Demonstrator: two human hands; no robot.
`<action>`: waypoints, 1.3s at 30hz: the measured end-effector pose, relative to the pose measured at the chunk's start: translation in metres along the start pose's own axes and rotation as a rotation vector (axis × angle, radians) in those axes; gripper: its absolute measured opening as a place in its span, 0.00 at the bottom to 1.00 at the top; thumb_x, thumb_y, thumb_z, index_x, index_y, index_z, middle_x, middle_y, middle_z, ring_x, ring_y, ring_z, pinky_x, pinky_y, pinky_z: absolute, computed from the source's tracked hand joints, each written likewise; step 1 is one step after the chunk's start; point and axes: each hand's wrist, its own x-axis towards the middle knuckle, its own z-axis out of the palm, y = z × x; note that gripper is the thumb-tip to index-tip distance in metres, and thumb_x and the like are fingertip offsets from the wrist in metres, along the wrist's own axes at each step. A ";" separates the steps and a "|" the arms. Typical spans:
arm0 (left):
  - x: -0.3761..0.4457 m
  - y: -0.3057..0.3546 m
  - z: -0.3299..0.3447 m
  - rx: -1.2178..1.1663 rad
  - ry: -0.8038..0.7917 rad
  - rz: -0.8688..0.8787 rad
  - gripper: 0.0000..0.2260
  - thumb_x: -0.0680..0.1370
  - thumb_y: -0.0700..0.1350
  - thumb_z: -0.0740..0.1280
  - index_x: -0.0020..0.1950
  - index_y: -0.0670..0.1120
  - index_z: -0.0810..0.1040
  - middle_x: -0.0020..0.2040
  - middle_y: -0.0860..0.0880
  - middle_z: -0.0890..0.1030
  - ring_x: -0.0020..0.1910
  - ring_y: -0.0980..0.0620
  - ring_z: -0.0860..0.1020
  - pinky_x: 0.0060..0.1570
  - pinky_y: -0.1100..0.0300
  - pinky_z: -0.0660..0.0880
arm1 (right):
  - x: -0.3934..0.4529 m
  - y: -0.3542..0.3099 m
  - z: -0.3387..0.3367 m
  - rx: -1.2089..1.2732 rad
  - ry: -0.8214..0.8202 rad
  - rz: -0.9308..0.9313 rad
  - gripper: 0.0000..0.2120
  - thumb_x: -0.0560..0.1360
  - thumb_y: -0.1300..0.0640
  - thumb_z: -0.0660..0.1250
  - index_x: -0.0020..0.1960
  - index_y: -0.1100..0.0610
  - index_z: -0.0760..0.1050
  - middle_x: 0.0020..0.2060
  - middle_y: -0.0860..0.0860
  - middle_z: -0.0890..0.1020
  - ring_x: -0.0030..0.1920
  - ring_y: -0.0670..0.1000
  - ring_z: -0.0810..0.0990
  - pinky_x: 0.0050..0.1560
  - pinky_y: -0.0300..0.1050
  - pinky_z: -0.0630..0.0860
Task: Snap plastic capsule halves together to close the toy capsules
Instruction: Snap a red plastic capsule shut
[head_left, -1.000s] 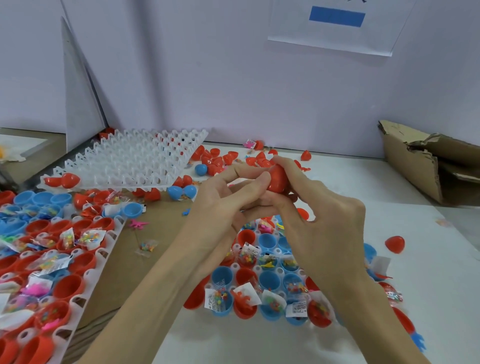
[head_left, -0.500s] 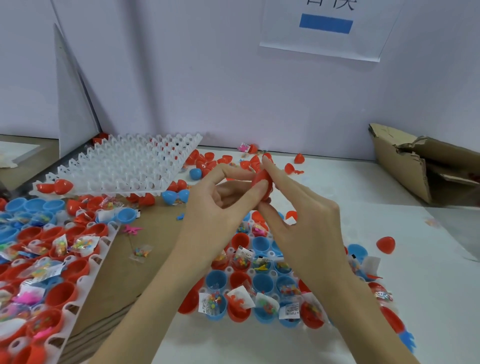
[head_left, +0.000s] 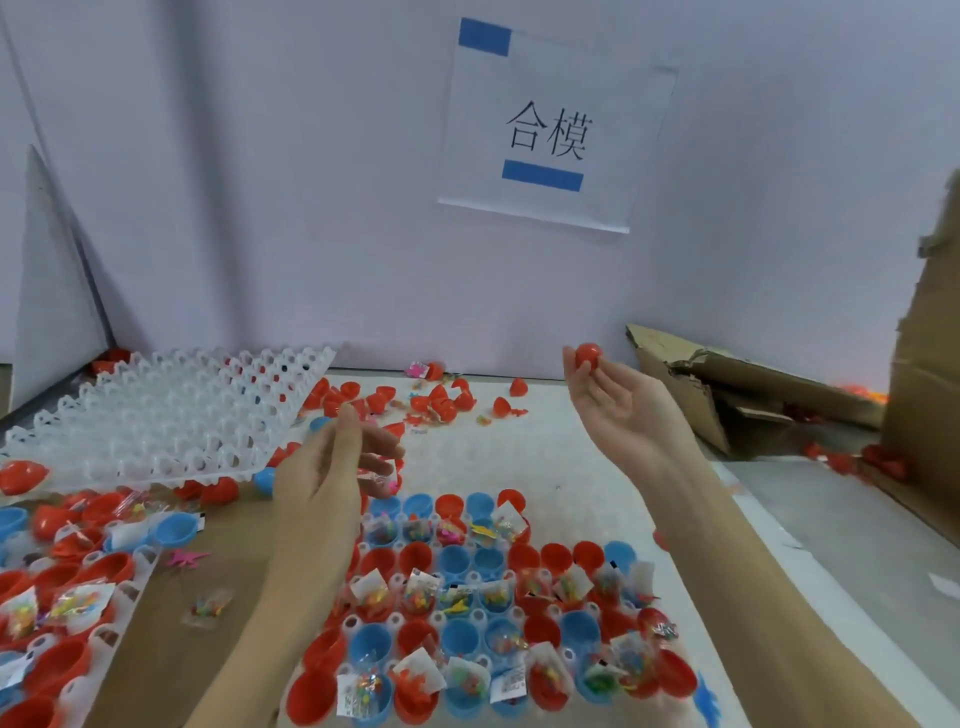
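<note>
My right hand (head_left: 623, 410) is raised palm-up at the right and holds a closed red capsule (head_left: 588, 356) at its fingertips. My left hand (head_left: 332, 467) hovers lower, to the left of centre, with fingers relaxed and nothing in it; it is motion-blurred. Below both hands a white tray (head_left: 396, 621) holds several open red and blue capsule halves, many with small bagged toys inside. Loose red halves (head_left: 441, 402) lie scattered near the back wall.
An empty white tray (head_left: 171, 410) leans at the back left. Another filled tray (head_left: 78, 597) sits at the left edge on brown cardboard (head_left: 228, 561). Torn cardboard boxes (head_left: 727, 384) stand at the right. A paper sign (head_left: 550, 135) hangs on the wall.
The hands, joined around the red capsule before, have separated. My right hand moved up and right with the capsule; my left hand let go and dropped to the left.
</note>
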 end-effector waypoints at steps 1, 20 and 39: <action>0.000 0.000 0.000 0.001 0.002 0.008 0.25 0.80 0.60 0.57 0.47 0.41 0.83 0.42 0.50 0.86 0.41 0.51 0.83 0.38 0.69 0.78 | 0.014 -0.013 0.003 0.052 0.039 -0.029 0.13 0.82 0.68 0.62 0.65 0.70 0.74 0.64 0.63 0.78 0.61 0.59 0.81 0.48 0.41 0.83; 0.007 -0.007 -0.010 0.069 0.269 -0.014 0.19 0.87 0.53 0.55 0.47 0.49 0.82 0.45 0.53 0.85 0.45 0.54 0.81 0.46 0.55 0.77 | 0.080 0.045 -0.001 -1.294 -0.034 -0.171 0.11 0.82 0.68 0.62 0.62 0.69 0.78 0.50 0.60 0.85 0.49 0.56 0.85 0.53 0.45 0.83; 0.016 -0.011 -0.019 -0.006 0.293 -0.144 0.13 0.86 0.47 0.60 0.48 0.50 0.82 0.47 0.54 0.84 0.48 0.54 0.81 0.49 0.58 0.78 | 0.074 0.136 0.018 -2.103 -0.407 -0.285 0.08 0.79 0.56 0.71 0.55 0.58 0.85 0.47 0.52 0.87 0.39 0.43 0.81 0.37 0.30 0.74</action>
